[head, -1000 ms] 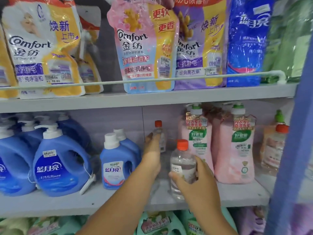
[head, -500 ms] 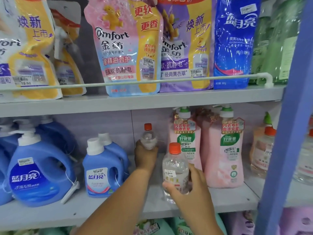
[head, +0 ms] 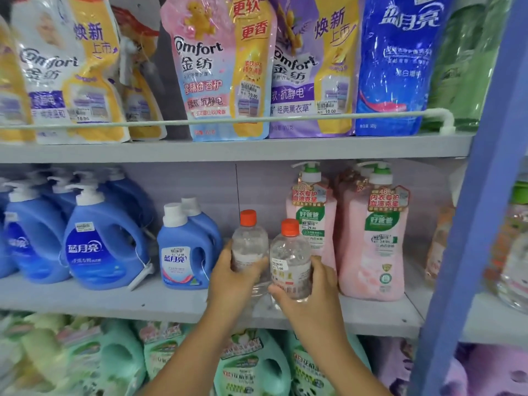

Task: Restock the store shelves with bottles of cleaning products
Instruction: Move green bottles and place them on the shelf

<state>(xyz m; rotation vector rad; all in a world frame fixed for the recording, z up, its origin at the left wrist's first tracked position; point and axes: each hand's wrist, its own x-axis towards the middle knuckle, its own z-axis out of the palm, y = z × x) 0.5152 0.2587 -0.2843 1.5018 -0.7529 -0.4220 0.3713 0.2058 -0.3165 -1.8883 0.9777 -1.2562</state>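
Clear bottles: two, each with an orange cap, upright and side by side at the middle shelf [head: 171,302], between the small blue jugs and the pink pump bottles.
Left hand [head: 234,277]: fingers wrapped round the rear bottle [head: 248,244].
Right hand [head: 313,290]: grips the front bottle [head: 290,264] low on its body.
Hands: close together, one bottle each.
Small blue jugs [head: 183,250]: two, white caps, just left of the left hand.
Large blue pump jugs [head: 100,241]: at least three, far left; the exact count is unclear.
Pink pump bottles [head: 377,241]: two in front, more behind.
Upper shelf: refill pouches [head: 217,67] behind a rail [head: 257,119].
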